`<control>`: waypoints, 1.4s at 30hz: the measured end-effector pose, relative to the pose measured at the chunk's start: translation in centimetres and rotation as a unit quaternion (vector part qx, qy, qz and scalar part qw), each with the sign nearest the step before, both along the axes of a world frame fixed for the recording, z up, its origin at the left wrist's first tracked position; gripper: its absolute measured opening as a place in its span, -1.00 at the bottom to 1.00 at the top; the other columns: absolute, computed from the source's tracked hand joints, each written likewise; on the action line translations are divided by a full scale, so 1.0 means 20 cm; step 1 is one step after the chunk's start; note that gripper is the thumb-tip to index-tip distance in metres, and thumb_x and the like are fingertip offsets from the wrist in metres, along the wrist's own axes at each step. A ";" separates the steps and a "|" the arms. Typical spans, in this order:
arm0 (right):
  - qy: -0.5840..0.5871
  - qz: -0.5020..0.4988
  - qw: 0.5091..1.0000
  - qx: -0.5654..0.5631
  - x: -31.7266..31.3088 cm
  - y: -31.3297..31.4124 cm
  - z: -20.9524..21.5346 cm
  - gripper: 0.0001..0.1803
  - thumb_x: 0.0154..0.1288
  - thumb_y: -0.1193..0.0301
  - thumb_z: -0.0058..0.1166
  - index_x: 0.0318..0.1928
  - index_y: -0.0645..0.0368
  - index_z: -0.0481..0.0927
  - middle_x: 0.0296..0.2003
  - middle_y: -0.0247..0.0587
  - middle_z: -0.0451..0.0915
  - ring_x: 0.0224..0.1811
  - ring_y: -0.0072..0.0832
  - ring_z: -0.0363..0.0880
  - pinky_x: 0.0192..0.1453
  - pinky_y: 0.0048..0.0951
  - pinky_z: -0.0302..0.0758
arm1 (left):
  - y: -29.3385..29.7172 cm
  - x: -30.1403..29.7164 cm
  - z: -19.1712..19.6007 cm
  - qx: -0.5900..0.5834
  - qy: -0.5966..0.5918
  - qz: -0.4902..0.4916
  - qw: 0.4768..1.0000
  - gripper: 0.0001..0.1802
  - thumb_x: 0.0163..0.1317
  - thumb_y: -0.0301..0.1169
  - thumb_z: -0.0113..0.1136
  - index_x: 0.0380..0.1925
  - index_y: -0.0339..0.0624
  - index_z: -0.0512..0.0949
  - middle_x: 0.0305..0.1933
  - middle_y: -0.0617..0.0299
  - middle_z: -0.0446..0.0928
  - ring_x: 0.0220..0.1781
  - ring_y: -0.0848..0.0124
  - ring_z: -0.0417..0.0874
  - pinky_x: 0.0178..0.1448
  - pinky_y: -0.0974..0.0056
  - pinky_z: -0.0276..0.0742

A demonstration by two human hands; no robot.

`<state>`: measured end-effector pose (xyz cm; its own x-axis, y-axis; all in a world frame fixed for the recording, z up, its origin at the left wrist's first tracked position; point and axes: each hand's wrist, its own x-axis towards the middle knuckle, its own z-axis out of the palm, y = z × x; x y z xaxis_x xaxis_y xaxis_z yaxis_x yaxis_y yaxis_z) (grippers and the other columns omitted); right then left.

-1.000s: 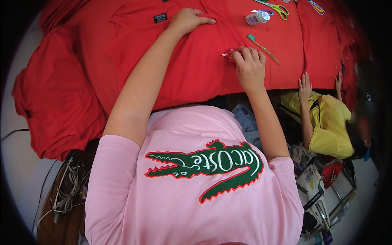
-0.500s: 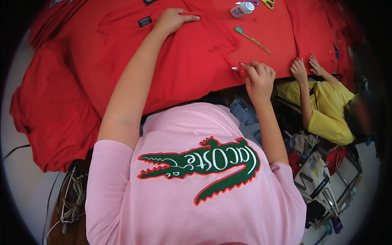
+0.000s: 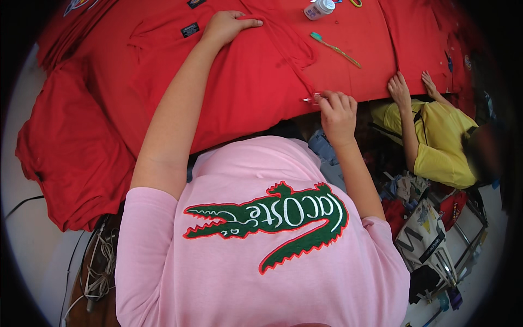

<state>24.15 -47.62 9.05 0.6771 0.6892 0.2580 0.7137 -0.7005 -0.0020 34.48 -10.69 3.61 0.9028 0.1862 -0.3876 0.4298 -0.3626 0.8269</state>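
My left hand (image 3: 226, 26) lies on a red garment (image 3: 245, 82) spread over the table, fingers extended, pressing it down near a dark label (image 3: 190, 29). My right hand (image 3: 338, 111) is closed around a small metal-tipped tool (image 3: 310, 100) at the garment's near edge, where a seam line ends. The tip touches the fabric's edge. My pink shirt with a green crocodile patch (image 3: 272, 215) fills the lower part of the view.
A white bottle (image 3: 320, 8), a teal-headed brush (image 3: 333, 48) and yellow-handled scissors (image 3: 355, 2) lie on the far fabric. Stacked red garments (image 3: 71, 141) hang at the left. A person in yellow (image 3: 441, 141) rests both hands on the right edge. Cables (image 3: 101, 261) and bags (image 3: 427, 231) lie on the floor.
My right hand has drawn back along the seam from the middle of the garment to its near edge, still holding the tool. My left hand stays pressed in place.
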 end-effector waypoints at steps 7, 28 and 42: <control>0.040 -0.051 0.989 0.131 0.15 0.18 0.14 -0.56 0.02 0.58 0.29 -0.03 -0.05 0.76 -0.13 -0.35 0.63 0.00 -0.27 0.60 0.14 -0.18 0.42 | -0.03 0.01 0.00 0.017 0.003 0.014 1.000 0.06 -0.08 0.17 0.65 0.30 -0.38 0.58 0.28 -0.10 0.66 0.28 0.17 0.71 0.35 0.17 0.61; -0.092 0.102 0.989 0.051 0.44 0.64 -0.02 -0.81 0.26 0.39 0.20 -0.10 -0.06 0.68 -0.11 -0.41 0.63 0.03 -0.37 0.59 0.20 -0.17 0.43 | -0.01 -0.02 -0.05 0.022 -0.015 0.025 0.999 -0.01 -0.12 0.25 0.62 0.19 -0.27 0.69 0.16 0.00 0.74 0.18 0.22 0.76 0.25 0.16 0.64; -0.092 0.128 0.985 0.076 0.45 0.81 -0.05 -0.82 0.27 0.38 0.22 -0.11 -0.07 0.67 -0.11 -0.42 0.63 0.04 -0.36 0.60 0.21 -0.16 0.43 | 0.00 -0.01 -0.10 0.046 -0.024 0.012 0.999 -0.09 -0.14 0.29 0.61 0.05 -0.24 0.77 0.00 0.06 0.78 0.04 0.25 0.79 0.12 0.17 0.64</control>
